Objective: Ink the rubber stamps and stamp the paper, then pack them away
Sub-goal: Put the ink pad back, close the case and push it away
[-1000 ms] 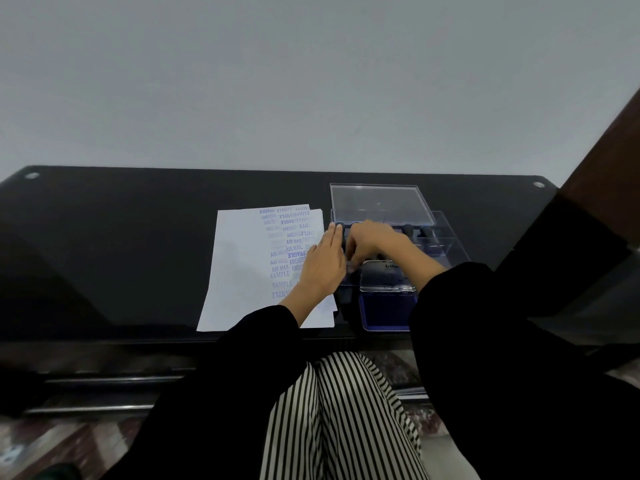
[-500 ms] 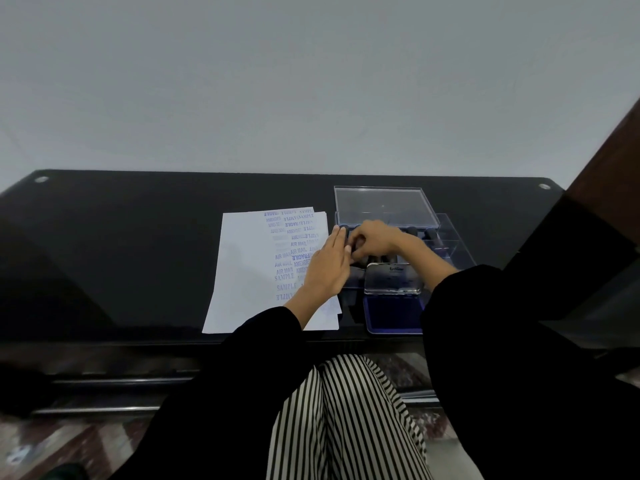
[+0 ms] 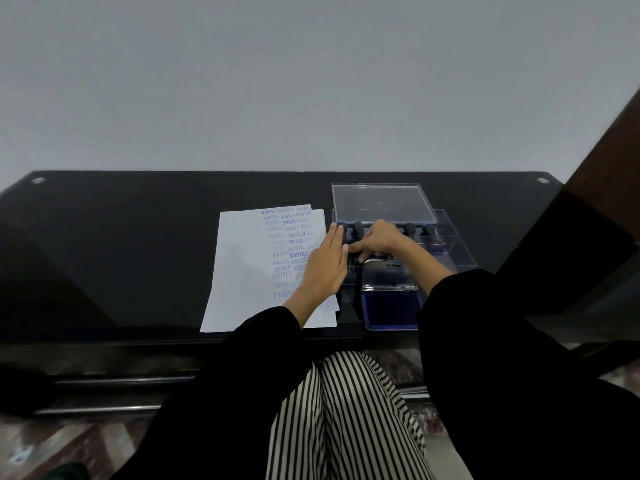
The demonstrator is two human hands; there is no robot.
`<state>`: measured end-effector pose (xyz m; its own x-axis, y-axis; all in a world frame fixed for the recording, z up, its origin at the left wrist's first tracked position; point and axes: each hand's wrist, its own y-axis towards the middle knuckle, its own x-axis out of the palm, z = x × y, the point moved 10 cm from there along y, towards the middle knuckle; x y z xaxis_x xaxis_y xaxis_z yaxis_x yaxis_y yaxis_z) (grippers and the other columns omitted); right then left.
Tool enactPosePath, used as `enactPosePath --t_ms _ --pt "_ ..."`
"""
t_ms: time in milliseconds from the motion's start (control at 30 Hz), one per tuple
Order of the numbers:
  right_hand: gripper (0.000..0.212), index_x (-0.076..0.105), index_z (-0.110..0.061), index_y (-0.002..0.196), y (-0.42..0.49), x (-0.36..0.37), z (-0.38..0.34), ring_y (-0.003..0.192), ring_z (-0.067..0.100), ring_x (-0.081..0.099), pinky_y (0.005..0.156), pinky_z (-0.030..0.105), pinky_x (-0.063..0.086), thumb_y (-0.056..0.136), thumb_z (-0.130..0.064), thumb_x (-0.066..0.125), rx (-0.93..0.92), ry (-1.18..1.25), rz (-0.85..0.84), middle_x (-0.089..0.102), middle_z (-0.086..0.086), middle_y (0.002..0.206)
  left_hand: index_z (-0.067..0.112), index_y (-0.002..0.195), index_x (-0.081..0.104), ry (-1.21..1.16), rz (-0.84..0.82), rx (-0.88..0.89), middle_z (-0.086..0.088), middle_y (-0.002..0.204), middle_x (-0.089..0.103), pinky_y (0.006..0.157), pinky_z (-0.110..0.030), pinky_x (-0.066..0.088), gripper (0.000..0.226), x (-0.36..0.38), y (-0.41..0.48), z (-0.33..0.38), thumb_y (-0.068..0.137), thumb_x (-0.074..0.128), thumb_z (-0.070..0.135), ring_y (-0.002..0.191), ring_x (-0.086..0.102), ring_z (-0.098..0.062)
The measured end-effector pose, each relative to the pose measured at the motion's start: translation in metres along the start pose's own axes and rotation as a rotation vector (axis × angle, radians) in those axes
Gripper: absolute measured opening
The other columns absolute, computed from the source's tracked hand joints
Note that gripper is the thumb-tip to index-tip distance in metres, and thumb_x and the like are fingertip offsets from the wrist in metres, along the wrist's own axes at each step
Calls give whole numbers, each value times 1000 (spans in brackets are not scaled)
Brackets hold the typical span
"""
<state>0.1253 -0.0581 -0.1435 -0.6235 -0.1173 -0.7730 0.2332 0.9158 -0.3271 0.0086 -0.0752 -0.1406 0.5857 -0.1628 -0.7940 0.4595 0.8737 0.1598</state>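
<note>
The paper, 2 overlapping white sheets, lies flat on the table left of centre. Its right half is crowded with blue prints reading AIR MAIL, FRAGILE and SAMPLE. Just right of it, 4 dark-knobbed rubber stamps show upright in a row inside the clear case. The case lid lies above. Lower down, the blue ink pad sits open, its clear cover folded back.

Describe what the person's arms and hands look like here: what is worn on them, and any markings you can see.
Both arms are in long, loose black sleeves, plain with no visible markings. The left sleeve and the right sleeve each end at the wrist. The left hand and the right hand are bare: no gloves, rings or watch can be seen.
</note>
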Motion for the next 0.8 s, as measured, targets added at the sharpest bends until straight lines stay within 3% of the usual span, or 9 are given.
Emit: enactPosePath --t_ms 67,200,267,367,433,533,633,800 --pt "39 72 -2 86 -2 -1 -4 45 5 43 52 20 40 81 -40 68 -45 -57 40 61 -8 42 9 148 16 7 -7 7 -5 158 10 109 -34 33 50 1 1 0 103 24 26 138 34 -25" --pt "32 72 -12 94 -21 -20 -12 58 7 54 63 28 48 89 -41 59 -164 -74 129 73 2 83 8 147 21 -5 39 29 -7 156 19 114 -30 23 47 -2 2 -1 102 28 22 143 23 -21" --pt "27 71 -18 95 -40 -37 -9 74 11 61 76 33 51 91 -39 55 -233 -89 232 73 1 86 8 144 29 -35 101 71 -8 152 29 114 -28 21 44 -9 -2 4 101 31 18 141 27 -20" --pt "27 72 -17 93 -64 -50 9 71 9 57 63 25 43 93 -36 54 -310 -87 298 67 -5 79 7 137 41 -102 135 164 -9 141 45 112 -28 26 39 -15 -12 22 100 34 12 133 38 -20" --pt "26 73 -16 98 -74 -47 23 79 7 57 62 20 39 93 -34 55 -337 -83 277 64 -9 85 7 132 48 -114 129 240 -9 134 52 110 -28 29 36 -13 -19 36 99 35 11 129 43 -20" --pt "27 69 -18 110 -84 -38 39 92 10 60 76 27 45 93 -33 55 -367 -113 273 68 -6 101 10 131 50 -63 110 311 -6 133 53 115 -34 26 35 -2 -28 50 99 35 15 130 43 -18" --pt "27 65 -19 117 -97 -30 43 99 20 62 81 33 47 92 -25 56 -427 -163 338 70 1 109 13 134 47 -41 88 331 -4 138 50 116 -29 15 36 8 -40 59 100 35 16 135 36 -15" --pt "25 69 -9 111 -136 -31 41 101 24 64 89 32 47 90 -4 56 -540 -72 530 71 8 107 9 135 46 -59 80 393 -8 138 49 116 -28 22 37 15 -62 69 100 36 11 134 38 -17"
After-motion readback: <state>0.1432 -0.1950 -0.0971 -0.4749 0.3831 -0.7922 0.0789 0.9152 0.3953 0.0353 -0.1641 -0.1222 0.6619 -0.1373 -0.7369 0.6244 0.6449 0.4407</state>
